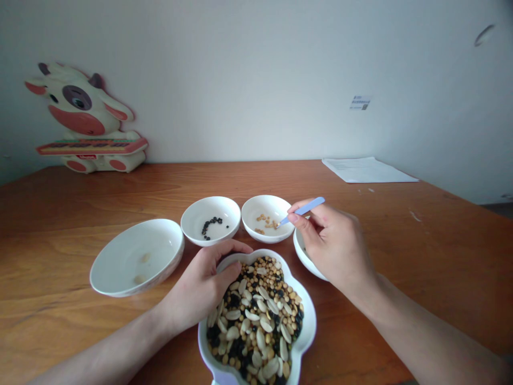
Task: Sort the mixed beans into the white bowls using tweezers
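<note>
We have our left hand point(206, 282) curled round the rim of the wavy-edged dish point(308, 326), thumb inside, steadying it at the near side of the desk point(385, 230); it holds a mix of peanuts point(265, 324), yellow beans and black beans. Our right hand point(339, 243) pinches the tweezers point(306, 207), thumb against fingers, their tips low inside the bowl of yellow beans point(249, 207). We cannot tell whether the tips grip a bean. If we squeeze too hard, a smooth bean could shoot out, perhaps into the bowl of black beans point(192, 216) just beside it. Our right hand hangs over the right-hand bowl point(301, 255), partly hiding it, so a dropping wrist could knock its rim. Pulling on the full dish with our left hand might spill some.
</note>
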`<action>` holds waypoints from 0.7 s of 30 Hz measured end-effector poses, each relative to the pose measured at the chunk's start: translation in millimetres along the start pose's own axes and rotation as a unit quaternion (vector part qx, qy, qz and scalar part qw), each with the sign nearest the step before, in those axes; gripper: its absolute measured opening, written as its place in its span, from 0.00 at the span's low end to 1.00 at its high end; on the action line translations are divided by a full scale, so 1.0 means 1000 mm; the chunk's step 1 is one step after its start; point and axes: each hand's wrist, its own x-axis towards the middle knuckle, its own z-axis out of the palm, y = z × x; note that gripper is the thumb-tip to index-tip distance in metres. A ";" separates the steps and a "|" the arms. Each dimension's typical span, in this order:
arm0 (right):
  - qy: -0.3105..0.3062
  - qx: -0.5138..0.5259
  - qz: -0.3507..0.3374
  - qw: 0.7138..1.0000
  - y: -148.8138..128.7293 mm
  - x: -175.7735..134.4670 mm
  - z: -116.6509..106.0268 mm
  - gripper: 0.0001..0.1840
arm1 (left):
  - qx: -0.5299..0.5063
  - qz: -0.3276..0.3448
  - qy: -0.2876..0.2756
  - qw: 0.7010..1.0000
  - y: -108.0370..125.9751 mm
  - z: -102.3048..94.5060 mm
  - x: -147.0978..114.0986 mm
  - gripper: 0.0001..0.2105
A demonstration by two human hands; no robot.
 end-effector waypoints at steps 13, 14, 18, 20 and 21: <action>-0.004 0.017 -0.020 1.000 -0.003 -0.001 -0.001 0.04 | -0.002 0.002 0.002 1.000 -0.002 0.000 0.001 0.12; -0.001 0.029 -0.031 0.999 -0.003 -0.001 -0.001 0.04 | -0.002 0.003 0.002 1.000 -0.002 0.000 0.001 0.12; 0.000 0.062 -0.085 0.994 -0.007 -0.002 -0.004 0.03 | -0.002 0.006 0.005 1.000 -0.001 0.000 0.001 0.12; -0.015 0.076 -0.105 0.991 -0.010 -0.002 -0.006 0.04 | -0.003 0.008 0.004 1.000 -0.002 0.000 0.001 0.12; -0.028 0.084 -0.111 0.990 -0.012 -0.002 -0.007 0.04 | -0.003 0.010 0.004 1.000 -0.002 0.000 0.002 0.12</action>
